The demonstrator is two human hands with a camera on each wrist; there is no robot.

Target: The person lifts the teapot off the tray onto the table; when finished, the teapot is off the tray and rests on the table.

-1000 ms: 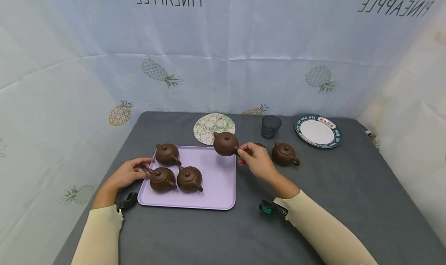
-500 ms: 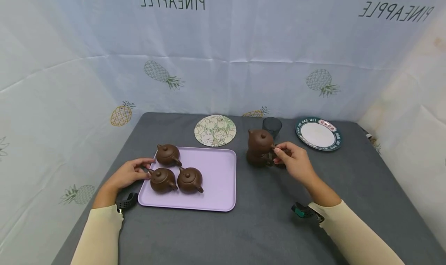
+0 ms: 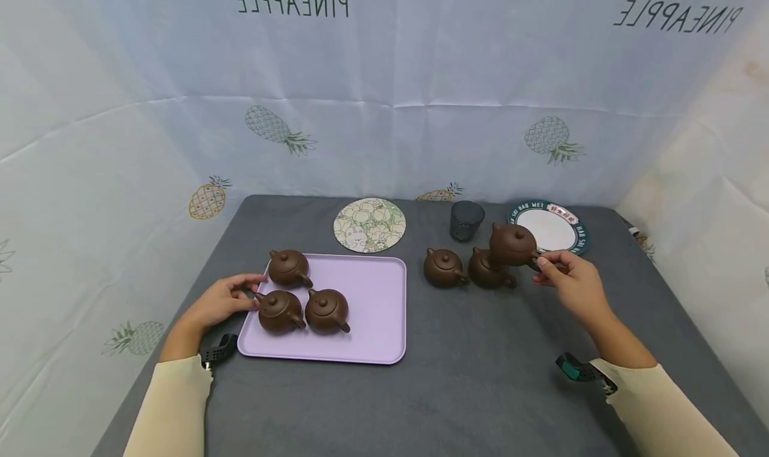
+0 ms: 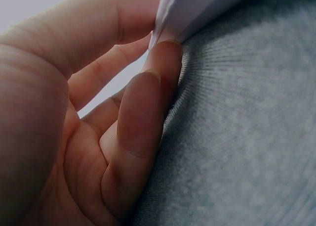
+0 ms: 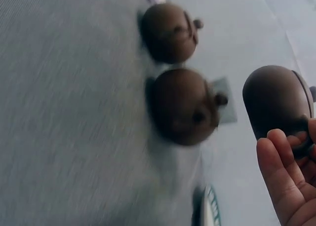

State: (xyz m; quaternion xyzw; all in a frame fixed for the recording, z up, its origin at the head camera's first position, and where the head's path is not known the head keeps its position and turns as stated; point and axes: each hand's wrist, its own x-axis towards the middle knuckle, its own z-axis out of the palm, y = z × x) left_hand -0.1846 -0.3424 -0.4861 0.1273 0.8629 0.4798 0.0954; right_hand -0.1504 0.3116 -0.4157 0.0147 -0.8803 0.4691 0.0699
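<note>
In the head view my right hand pinches the handle of a brown clay teapot, holding it up above the table on the right. The right wrist view shows this held teapot with fingers curled at its handle. Below and to the left of it stand two like teapots, one beside the other. My left hand grips the left rim of a lilac tray. Three more brown teapots sit on the tray's left half, among them a back one and a front one.
A dark glass tumbler stands behind the two table teapots. At the back right lies a green-rimmed plate, partly covered by the held teapot. Behind the tray is a round patterned mat. A pineapple-print curtain closes off the back.
My right hand has carried the teapot rightward from over the tray's back right corner, past the two standing teapots, to beside the plate. The left hand stays at the tray rim.
</note>
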